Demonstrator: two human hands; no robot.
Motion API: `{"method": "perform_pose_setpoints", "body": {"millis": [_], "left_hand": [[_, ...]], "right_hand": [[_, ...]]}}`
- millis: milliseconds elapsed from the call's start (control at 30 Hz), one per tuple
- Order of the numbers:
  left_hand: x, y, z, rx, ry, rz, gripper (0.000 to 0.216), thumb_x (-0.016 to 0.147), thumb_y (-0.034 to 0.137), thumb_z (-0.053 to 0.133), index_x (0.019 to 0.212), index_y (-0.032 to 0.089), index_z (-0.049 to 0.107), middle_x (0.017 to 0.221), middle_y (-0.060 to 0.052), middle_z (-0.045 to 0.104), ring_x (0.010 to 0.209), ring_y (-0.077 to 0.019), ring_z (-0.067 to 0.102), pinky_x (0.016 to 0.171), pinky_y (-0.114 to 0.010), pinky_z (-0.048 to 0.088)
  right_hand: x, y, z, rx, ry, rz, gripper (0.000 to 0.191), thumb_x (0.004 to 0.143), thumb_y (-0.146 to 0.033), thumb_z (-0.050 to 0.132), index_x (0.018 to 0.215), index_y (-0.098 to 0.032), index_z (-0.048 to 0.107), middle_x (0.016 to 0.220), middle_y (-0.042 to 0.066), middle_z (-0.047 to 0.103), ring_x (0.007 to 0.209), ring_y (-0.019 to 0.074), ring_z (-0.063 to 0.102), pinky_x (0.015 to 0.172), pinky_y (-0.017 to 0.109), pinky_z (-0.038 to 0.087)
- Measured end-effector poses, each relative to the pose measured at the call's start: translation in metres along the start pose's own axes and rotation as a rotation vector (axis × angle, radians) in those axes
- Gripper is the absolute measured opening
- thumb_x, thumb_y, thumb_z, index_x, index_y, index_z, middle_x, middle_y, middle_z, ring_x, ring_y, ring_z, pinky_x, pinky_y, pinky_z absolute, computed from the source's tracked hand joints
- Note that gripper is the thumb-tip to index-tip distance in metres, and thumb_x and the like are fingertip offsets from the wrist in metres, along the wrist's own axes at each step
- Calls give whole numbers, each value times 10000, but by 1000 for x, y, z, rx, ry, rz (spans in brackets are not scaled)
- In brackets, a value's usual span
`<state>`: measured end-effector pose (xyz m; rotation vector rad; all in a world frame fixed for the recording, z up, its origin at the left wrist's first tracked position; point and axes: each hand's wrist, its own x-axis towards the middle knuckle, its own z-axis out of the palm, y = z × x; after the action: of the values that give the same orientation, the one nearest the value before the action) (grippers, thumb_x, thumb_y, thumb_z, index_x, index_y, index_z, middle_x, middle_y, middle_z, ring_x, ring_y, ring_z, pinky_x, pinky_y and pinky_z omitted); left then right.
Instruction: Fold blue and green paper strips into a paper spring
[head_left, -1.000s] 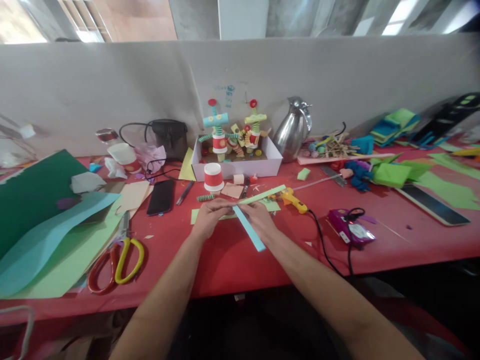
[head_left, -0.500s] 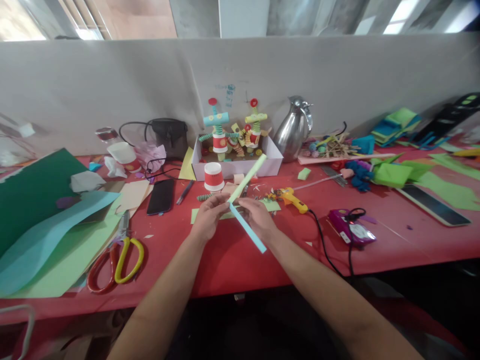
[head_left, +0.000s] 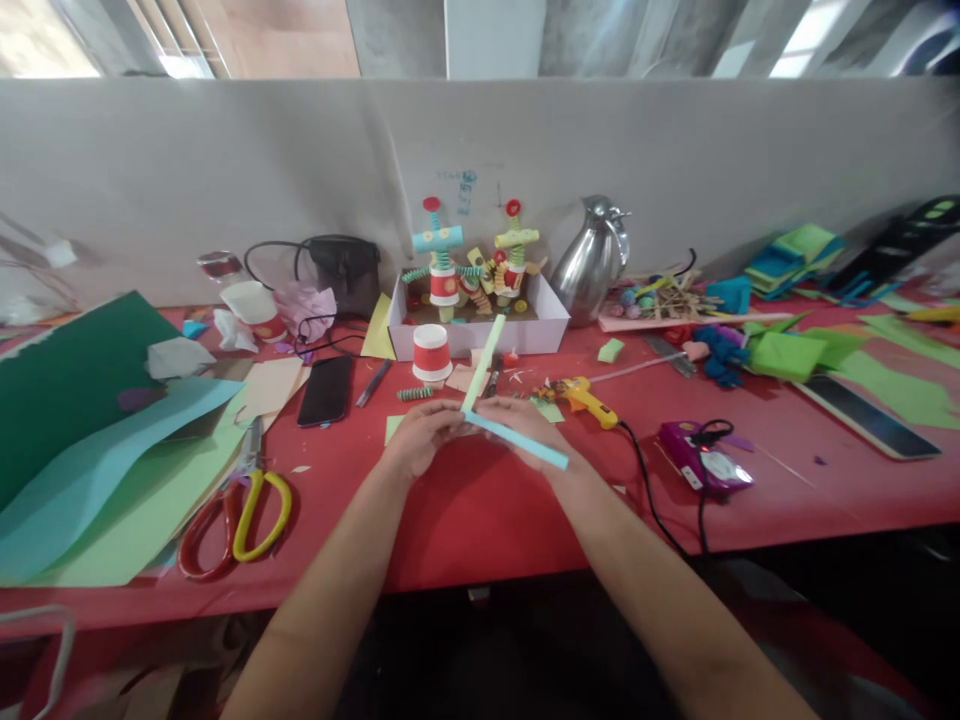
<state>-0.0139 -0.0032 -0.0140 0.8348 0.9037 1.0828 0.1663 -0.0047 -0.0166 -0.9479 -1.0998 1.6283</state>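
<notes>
Over the red table, my left hand pinches paper strips where a pale green strip meets a light blue strip. My right hand is closed at the same joint, with its fingertips close to the left ones. The green strip points up and away; the blue one slants down to the right across my right hand. The fingers partly hide the joint. Just beyond my hands are a red and white paper cup and a small dark green folded paper spring.
Scissors, a phone and coloured paper sheets lie on the left. A white box with paper-cup figures stands behind, beside a steel jug. A yellow glue gun and its cord lie on the right.
The blue strip has swung up and to the right, now across my right hand. The green strip has turned more upright. Both hands stay at the joint.
</notes>
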Motion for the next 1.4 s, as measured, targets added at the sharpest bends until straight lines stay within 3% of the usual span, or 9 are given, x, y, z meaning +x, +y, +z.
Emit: {"method": "perform_pose_setpoints", "body": {"millis": [100,200,333,533,800,1133,1400], "left_hand": [[2,-1,2,-144,42,67,178,615,136,772,769,145,684,758,-14,695,718,-109,662,826,-273,537],[3,-5,5,-161,72,104,199,618,152,782,792,154,684,780,-11,702,747,-111,663,814,-259,523],[1,-11,8,-61,48,151,224,615,188,807,815,155,710,798,-10,703,746,-105,645,792,-246,501],[-2,-12,11,-13,16,163,211,609,220,815,789,160,722,774,-17,707,733,-124,644,783,-271,492],[-1,-11,9,22,73,130,214,572,229,831,732,136,722,719,-31,707,669,-122,634,726,-270,496],[-2,-10,10,-37,99,104,225,527,188,842,710,137,722,694,-30,705,653,-127,640,726,-277,509],[-1,-12,7,-34,46,126,203,561,187,827,732,146,726,708,-21,698,653,-115,625,722,-273,501]], "right_hand": [[-2,2,6,92,42,-61,313,608,-328,796,883,-213,698,750,9,702,644,137,634,572,252,488],[-6,4,17,-11,21,-206,382,613,-287,801,973,-256,677,848,-17,697,734,132,621,664,260,499],[-8,8,26,-117,146,-266,241,712,-364,723,910,-231,691,796,-9,681,713,135,597,688,277,492],[-2,18,21,-68,245,-259,217,685,-351,735,840,-205,699,727,-4,679,681,149,619,710,314,505],[1,17,22,174,191,-100,201,602,-282,781,751,-182,691,649,-12,667,611,116,601,641,266,485],[4,21,20,267,156,-77,174,589,-249,795,731,-198,709,685,-19,674,637,100,600,644,240,509],[2,19,20,299,168,-62,153,584,-225,784,707,-190,699,656,-24,664,626,89,598,640,218,508]]}}
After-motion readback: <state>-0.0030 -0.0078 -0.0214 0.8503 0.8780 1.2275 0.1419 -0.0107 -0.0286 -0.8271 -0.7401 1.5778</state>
